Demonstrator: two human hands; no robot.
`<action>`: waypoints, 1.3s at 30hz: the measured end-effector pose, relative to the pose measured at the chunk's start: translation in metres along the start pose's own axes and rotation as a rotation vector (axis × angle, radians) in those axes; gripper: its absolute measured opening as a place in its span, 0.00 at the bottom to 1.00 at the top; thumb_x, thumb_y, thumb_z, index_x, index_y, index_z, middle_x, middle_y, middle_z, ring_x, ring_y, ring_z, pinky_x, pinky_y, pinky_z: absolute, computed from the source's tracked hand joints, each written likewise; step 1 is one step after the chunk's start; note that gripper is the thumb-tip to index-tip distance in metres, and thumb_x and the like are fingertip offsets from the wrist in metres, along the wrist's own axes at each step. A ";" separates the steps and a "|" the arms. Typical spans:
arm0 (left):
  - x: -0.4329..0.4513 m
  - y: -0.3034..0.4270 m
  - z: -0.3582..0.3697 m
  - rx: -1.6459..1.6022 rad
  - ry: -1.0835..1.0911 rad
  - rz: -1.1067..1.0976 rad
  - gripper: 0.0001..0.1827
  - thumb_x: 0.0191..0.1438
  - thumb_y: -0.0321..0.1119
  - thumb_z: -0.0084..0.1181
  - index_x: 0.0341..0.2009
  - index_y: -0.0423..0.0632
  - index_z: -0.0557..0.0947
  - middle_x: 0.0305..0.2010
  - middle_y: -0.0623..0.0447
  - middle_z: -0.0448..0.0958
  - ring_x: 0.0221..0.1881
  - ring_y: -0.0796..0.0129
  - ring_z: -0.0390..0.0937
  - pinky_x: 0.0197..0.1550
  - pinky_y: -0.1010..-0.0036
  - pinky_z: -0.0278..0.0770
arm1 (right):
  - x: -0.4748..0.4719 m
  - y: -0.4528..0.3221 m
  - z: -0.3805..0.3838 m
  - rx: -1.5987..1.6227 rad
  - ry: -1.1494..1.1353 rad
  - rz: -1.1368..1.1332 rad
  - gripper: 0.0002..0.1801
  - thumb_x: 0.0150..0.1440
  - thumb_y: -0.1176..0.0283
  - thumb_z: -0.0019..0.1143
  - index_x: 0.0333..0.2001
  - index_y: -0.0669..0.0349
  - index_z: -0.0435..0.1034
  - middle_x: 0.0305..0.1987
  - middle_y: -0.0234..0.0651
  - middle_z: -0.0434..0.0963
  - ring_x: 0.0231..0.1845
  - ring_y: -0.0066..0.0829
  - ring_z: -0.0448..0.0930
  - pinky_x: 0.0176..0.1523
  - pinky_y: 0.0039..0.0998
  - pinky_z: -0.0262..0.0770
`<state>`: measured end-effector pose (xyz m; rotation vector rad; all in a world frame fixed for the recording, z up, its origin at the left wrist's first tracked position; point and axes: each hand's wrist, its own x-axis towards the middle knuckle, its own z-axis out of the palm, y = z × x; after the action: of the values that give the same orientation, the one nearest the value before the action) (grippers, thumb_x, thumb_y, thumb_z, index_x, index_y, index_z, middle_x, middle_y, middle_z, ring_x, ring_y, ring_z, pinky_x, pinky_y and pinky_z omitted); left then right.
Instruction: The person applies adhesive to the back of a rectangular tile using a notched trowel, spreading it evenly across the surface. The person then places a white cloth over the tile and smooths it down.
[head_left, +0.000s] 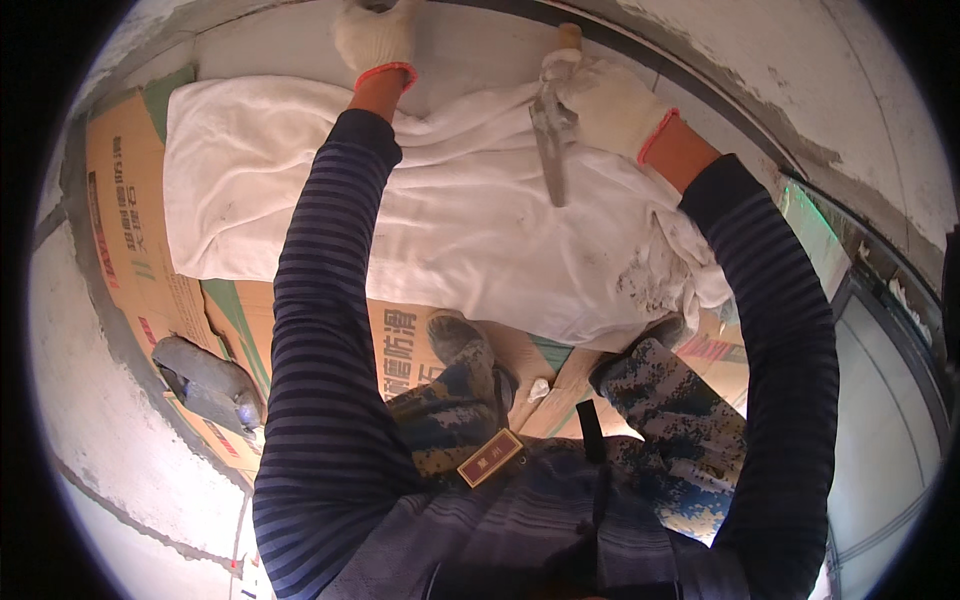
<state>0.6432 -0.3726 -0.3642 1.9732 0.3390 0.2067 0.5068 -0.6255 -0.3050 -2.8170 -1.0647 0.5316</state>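
My right hand (611, 109), in a white knit glove with a red cuff, grips a hand tool (551, 150). A wooden handle end sticks out beyond the fingers, and a narrow grey blade points back towards me; it looks like a trowel seen edge-on. Beneath it spreads a rumpled white cloth (465, 217), with dirty smears near its right end. My left hand (377, 34), gloved alike, is at the top edge of the view against a pale grey smooth surface (465, 56). Its fingers are partly cut off, with a dark spot beside them; whether they hold anything cannot be told.
Printed cardboard (127, 195) lies under the cloth and my boots (454, 334). On its left part rests a grey float-like tool (206, 386). A dark metal frame edge (675, 67) curves along the far right. A small dark red box (491, 457) shows at my waist.
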 end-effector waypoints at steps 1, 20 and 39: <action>-0.008 0.000 0.007 0.111 -0.064 0.060 0.24 0.48 0.48 0.79 0.40 0.40 0.90 0.38 0.42 0.89 0.39 0.49 0.87 0.45 0.58 0.84 | -0.010 0.002 0.005 0.007 0.058 0.000 0.13 0.57 0.67 0.64 0.41 0.64 0.82 0.36 0.46 0.85 0.42 0.49 0.88 0.46 0.48 0.84; -0.103 -0.038 0.090 0.857 -1.004 0.096 0.19 0.61 0.52 0.61 0.46 0.53 0.86 0.44 0.48 0.87 0.47 0.51 0.85 0.53 0.58 0.79 | -0.198 0.064 0.049 -0.175 -0.091 0.179 0.13 0.58 0.69 0.58 0.43 0.62 0.81 0.39 0.44 0.85 0.41 0.43 0.86 0.40 0.42 0.84; -0.103 -0.012 0.124 0.582 -0.238 0.243 0.38 0.48 0.74 0.72 0.37 0.46 0.93 0.39 0.42 0.90 0.43 0.47 0.88 0.51 0.60 0.84 | -0.319 0.112 0.100 0.004 -0.076 0.208 0.18 0.50 0.69 0.63 0.46 0.59 0.82 0.59 0.39 0.83 0.56 0.43 0.83 0.58 0.42 0.80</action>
<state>0.5812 -0.5087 -0.4257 2.5846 -0.0052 0.0223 0.3197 -0.9237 -0.3279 -2.9438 -0.7839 0.6619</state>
